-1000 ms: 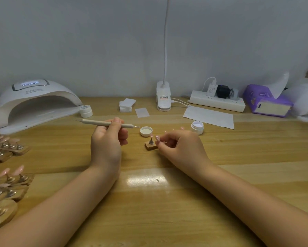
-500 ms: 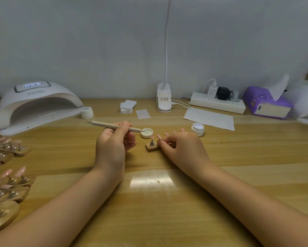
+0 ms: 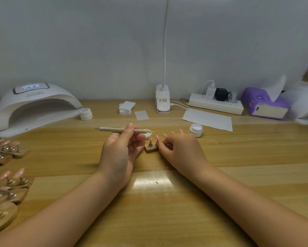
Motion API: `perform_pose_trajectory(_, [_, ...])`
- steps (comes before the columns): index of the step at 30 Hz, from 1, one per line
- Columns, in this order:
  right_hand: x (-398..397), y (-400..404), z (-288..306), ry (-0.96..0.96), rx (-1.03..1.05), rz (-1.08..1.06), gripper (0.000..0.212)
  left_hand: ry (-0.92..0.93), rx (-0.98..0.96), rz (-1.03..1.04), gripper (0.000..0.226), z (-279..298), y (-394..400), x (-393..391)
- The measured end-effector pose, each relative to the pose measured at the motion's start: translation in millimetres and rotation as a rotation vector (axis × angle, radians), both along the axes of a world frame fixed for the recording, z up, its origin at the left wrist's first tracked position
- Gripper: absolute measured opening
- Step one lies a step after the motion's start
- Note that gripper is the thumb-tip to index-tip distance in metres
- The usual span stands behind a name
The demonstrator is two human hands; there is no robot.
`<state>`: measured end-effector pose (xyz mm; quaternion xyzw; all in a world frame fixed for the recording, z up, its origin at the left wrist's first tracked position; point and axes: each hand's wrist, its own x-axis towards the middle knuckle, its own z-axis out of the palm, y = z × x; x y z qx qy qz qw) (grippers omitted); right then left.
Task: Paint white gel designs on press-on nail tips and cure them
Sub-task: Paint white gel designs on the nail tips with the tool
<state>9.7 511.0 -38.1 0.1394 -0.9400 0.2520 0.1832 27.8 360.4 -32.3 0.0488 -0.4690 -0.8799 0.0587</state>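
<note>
Left hand (image 3: 120, 150) curled round a slim, matte beige dotting tool (image 3: 121, 129), pinched between thumb and forefinger, shaft lying almost level. Fine metal point of it over a small, round white gel pot (image 3: 148, 135), open-topped, mostly hidden behind the fingers; whether touching the gel, cannot tell. Right hand (image 3: 180, 150) with fingertips bent, pinching the edge of a little square wooden holder block (image 3: 151, 148) flat on the glossy, pale-grained wooden table (image 3: 238, 166). On the block, a short metal stem bearing a small pink nail tip (image 3: 150, 139). Just right of that hand, a second squat white jar (image 3: 196, 130), lid off. Far left, a smooth, white, arched curing lamp (image 3: 35, 107), display lit, with a closed white pot (image 3: 85, 114) beside its mouth. Along the left edge, rows of wooden stands (image 3: 9, 182) carrying glossy pink almond-shaped tips.
</note>
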Motion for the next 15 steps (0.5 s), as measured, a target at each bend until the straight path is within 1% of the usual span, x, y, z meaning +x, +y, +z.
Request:
perform_pose_trajectory(8, [8.5,-0.9,0.9,0.04,0.08,0.072,0.026,-0.012,-0.001,-0.035,0.022,0.2,-0.7,-0.5])
perform_pose_trajectory(11, [8.6,-0.5,-0.3,0.043,0.086,0.064,0.025,-0.023,0.008,-0.058,0.026,0.9,1.0,0.5])
perform_pose_trajectory(15, [8.8,-0.6,-2.7,0.054,0.132,0.027,0.029,-0.039,0.02,-0.097,0.029,1.3,2.6,2.9])
